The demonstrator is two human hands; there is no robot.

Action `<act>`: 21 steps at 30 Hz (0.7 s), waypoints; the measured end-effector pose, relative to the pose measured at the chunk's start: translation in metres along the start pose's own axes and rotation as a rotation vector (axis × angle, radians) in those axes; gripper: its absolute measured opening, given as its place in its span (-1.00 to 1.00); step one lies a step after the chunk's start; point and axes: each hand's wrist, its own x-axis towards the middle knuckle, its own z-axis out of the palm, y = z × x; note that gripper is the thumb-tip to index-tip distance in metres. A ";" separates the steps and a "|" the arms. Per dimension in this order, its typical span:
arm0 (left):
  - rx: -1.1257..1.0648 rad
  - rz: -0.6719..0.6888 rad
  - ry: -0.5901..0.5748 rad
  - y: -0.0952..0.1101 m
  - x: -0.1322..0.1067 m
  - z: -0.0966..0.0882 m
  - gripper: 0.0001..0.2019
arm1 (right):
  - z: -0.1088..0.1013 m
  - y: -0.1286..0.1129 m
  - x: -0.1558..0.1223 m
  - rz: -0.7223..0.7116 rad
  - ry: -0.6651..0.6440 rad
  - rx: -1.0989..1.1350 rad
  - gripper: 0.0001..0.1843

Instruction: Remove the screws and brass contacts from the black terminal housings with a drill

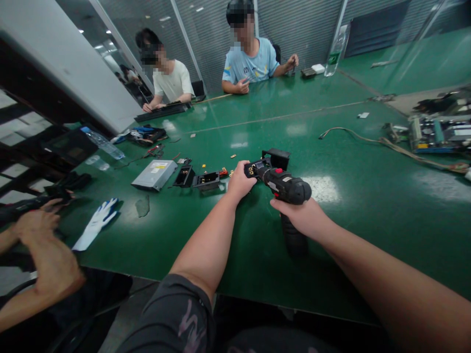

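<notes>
My right hand [294, 213] is wrapped round the grip of a black cordless screwdriver [289, 187] with red buttons. Its front end points at a black plastic housing [253, 169] that shows brass-coloured parts inside. Closed on the left end of that housing is my left hand [241, 182]. A raised black flap [277, 158] stands at the housing's far right side. The screwdriver hides the spot where its tip meets the housing. To the left lie two more black housings, an open one [209, 181] and a tilted one [184, 176].
On the green table [221, 235] lie a silver disc drive [154, 175], a white glove [97, 223] and tangled cables [143, 135]. Circuit boards [437, 132] sit at right with a trailing wire. Two people sit opposite; another person's arms [44, 240] are at left.
</notes>
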 end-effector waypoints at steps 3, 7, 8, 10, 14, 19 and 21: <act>0.007 0.001 0.003 0.000 0.000 0.001 -0.31 | -0.001 0.001 0.001 -0.033 -0.007 0.006 -0.54; 0.014 0.015 0.001 -0.001 0.001 0.001 -0.31 | -0.001 0.000 0.001 -0.022 -0.007 -0.003 -0.59; 0.017 0.017 0.002 -0.001 0.001 0.001 -0.31 | -0.001 0.000 0.000 -0.016 -0.010 -0.005 -0.60; 0.023 0.018 0.002 -0.002 0.001 0.001 -0.32 | -0.001 0.000 0.000 -0.003 -0.007 0.000 -0.60; 0.018 0.023 0.003 -0.003 0.001 0.002 -0.32 | 0.000 0.002 -0.001 0.008 0.023 0.007 -0.54; 0.011 0.016 0.003 -0.003 0.001 0.002 -0.32 | 0.000 0.001 -0.001 -0.018 0.009 -0.002 -0.56; 0.003 0.025 0.005 -0.002 0.000 0.001 -0.32 | 0.000 0.000 0.000 -0.025 0.003 -0.004 -0.57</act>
